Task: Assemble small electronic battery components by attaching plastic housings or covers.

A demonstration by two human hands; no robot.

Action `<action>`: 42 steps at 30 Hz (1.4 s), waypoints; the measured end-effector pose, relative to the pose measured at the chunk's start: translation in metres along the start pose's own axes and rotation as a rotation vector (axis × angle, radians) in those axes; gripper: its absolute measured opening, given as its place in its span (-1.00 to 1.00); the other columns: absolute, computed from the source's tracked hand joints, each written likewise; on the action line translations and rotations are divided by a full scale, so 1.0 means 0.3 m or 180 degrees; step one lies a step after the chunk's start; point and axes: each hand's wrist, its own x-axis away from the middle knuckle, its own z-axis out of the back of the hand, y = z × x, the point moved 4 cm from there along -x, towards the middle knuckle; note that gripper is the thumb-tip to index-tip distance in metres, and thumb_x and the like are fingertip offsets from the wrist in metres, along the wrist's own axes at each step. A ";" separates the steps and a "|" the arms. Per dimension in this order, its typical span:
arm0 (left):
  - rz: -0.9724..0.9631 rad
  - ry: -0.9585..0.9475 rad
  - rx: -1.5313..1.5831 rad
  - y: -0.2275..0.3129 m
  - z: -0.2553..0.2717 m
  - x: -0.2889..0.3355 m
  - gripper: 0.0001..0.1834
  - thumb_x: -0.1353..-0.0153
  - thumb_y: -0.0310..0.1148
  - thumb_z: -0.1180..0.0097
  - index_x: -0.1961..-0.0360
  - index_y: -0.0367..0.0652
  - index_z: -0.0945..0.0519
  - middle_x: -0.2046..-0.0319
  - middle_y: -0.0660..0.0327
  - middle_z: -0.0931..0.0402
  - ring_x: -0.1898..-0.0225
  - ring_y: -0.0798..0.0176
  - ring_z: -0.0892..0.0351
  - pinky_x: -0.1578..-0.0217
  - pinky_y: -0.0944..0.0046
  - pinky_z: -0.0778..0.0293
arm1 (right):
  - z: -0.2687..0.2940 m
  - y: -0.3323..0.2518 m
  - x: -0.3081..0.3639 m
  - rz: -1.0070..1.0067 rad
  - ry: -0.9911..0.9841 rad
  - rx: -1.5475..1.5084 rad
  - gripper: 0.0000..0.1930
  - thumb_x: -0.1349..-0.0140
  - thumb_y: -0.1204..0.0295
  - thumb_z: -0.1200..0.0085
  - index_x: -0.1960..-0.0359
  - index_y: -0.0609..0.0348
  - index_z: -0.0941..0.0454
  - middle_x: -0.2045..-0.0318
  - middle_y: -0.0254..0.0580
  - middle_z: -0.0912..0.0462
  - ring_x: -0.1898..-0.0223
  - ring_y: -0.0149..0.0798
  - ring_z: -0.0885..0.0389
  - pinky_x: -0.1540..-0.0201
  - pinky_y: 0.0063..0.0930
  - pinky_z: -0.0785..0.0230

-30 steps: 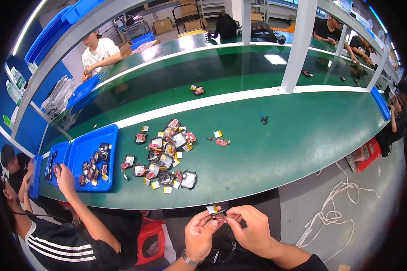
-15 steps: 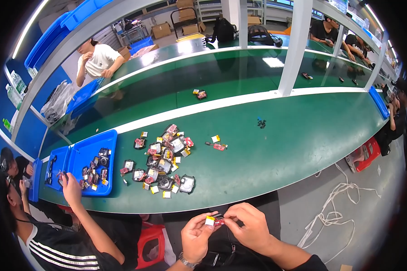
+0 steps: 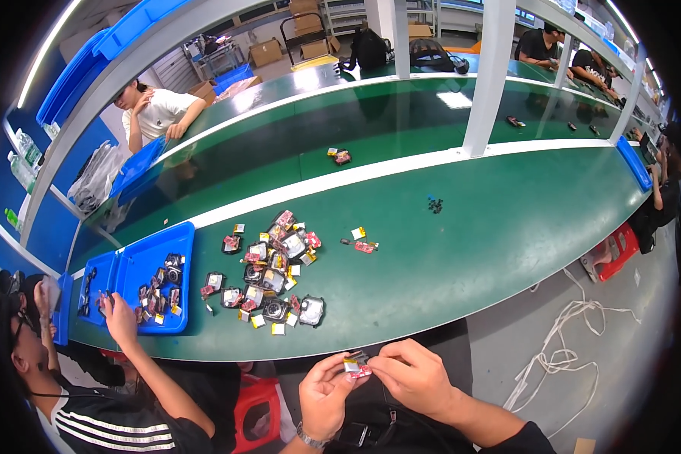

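In front of the table's near edge, my left hand [image 3: 324, 397] grips a small assembly between thumb and fingers. It shows a red circuit board [image 3: 362, 373], a silver battery with yellow tape [image 3: 350, 365] and a dark part behind. My right hand [image 3: 415, 378] pinches at the assembly's right side; whatever lies between those fingertips is too small to make out. Beyond, on the green table [image 3: 431, 265], lies a pile of opened round-cornered device housings [image 3: 275, 280] with red boards and batteries. Right of the pile sit another red board [image 3: 366, 247] and a loose battery [image 3: 358, 232].
At the left, a blue tray [image 3: 186, 265] holds similar parts, and a co-worker's hand [image 3: 119, 318] reaches over it. Small black pieces [image 3: 435, 204] lie farther right. A white post [image 3: 488, 83] rises behind the table. Red stools [image 3: 256, 412] stand below, with white cords [image 3: 556, 356] on the floor.
Both my hands stay together, and the assembly has tilted slightly, showing more of the red board. The view has shifted a little. The person across the table has raised a hand closer to the head.
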 end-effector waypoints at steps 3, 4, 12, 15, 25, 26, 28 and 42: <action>0.0087 0.0000 0.0011 0.003 -0.004 -0.005 -0.59 -0.33 -0.66 -0.13 -0.19 -0.46 -0.40 -0.07 -0.12 -0.55 -0.04 0.03 -0.67 -0.07 0.03 -0.68 | -0.001 0.009 0.002 0.0079 0.0045 0.0066 -0.77 0.09 0.62 -0.40 0.33 0.12 -0.72 0.38 -0.30 -0.63 0.39 -0.27 -0.63 0.43 -0.45 -0.52; 0.0128 0.0015 0.0032 0.003 -0.006 -0.007 -0.58 -0.33 -0.68 -0.12 -0.20 -0.50 -0.39 -0.08 -0.13 -0.53 -0.05 0.02 -0.66 -0.10 0.02 -0.66 | -0.002 0.010 0.001 0.0080 0.0020 0.0095 -0.76 0.08 0.61 -0.40 0.32 0.13 -0.72 0.38 -0.30 -0.63 0.39 -0.27 -0.63 0.42 -0.45 -0.52; 0.0222 0.0086 -0.0109 -0.006 -0.001 -0.017 -0.58 -0.31 -0.66 -0.15 -0.18 -0.44 -0.41 -0.05 -0.07 -0.57 -0.01 0.09 -0.69 -0.03 0.07 -0.70 | -0.008 0.023 -0.003 0.0000 0.0017 0.0108 -0.76 0.07 0.62 -0.39 0.31 0.14 -0.69 0.37 -0.27 -0.61 0.38 -0.24 -0.64 0.41 -0.42 -0.54; 0.0216 0.0089 -0.0170 0.000 -0.007 -0.023 -0.59 -0.31 -0.66 -0.14 -0.18 -0.45 -0.42 -0.04 -0.06 -0.57 -0.01 0.10 -0.69 -0.03 0.08 -0.71 | -0.008 0.021 -0.006 0.0118 -0.0084 0.0154 -0.77 0.06 0.61 -0.38 0.33 0.14 -0.67 0.36 -0.25 -0.60 0.38 -0.22 -0.63 0.40 -0.40 -0.55; 0.0358 0.0159 -0.0243 0.015 -0.013 -0.029 -0.58 -0.30 -0.68 -0.11 -0.19 -0.48 -0.41 -0.03 -0.04 -0.57 -0.01 0.13 -0.68 -0.01 0.09 -0.72 | -0.008 0.047 -0.059 -0.0301 -0.0707 -0.0131 -0.79 -0.05 0.57 -0.32 0.25 0.17 -0.62 0.30 -0.21 -0.57 0.30 -0.11 -0.64 0.28 -0.27 -0.56; 0.0359 0.0155 -0.0242 0.016 -0.011 -0.029 -0.58 -0.30 -0.68 -0.11 -0.19 -0.48 -0.41 -0.03 -0.04 -0.57 -0.01 0.13 -0.68 -0.01 0.09 -0.72 | -0.012 0.053 -0.058 -0.0301 -0.0760 -0.0195 -0.76 -0.01 0.57 -0.36 0.25 0.17 -0.65 0.30 -0.21 -0.59 0.31 -0.11 -0.66 0.29 -0.28 -0.55; 0.0336 0.0110 -0.0236 0.018 -0.006 -0.030 -0.57 -0.33 -0.68 -0.10 -0.21 -0.51 -0.41 -0.06 -0.07 -0.53 -0.01 0.12 -0.67 -0.05 0.12 -0.69 | -0.008 0.050 -0.060 -0.0241 -0.0780 -0.0130 -0.78 -0.01 0.56 -0.36 0.27 0.16 -0.66 0.31 -0.22 -0.60 0.32 -0.12 -0.66 0.30 -0.29 -0.55; 0.0336 0.0175 -0.0306 0.020 -0.009 -0.035 -0.58 -0.31 -0.71 -0.07 -0.20 -0.52 -0.42 -0.06 -0.08 -0.55 0.01 0.14 -0.68 -0.02 0.15 -0.71 | -0.020 0.039 -0.035 0.0156 -0.0735 0.0150 -0.85 -0.11 0.52 -0.27 0.28 0.17 -0.59 0.34 -0.24 -0.52 0.31 -0.17 -0.61 0.32 -0.31 -0.55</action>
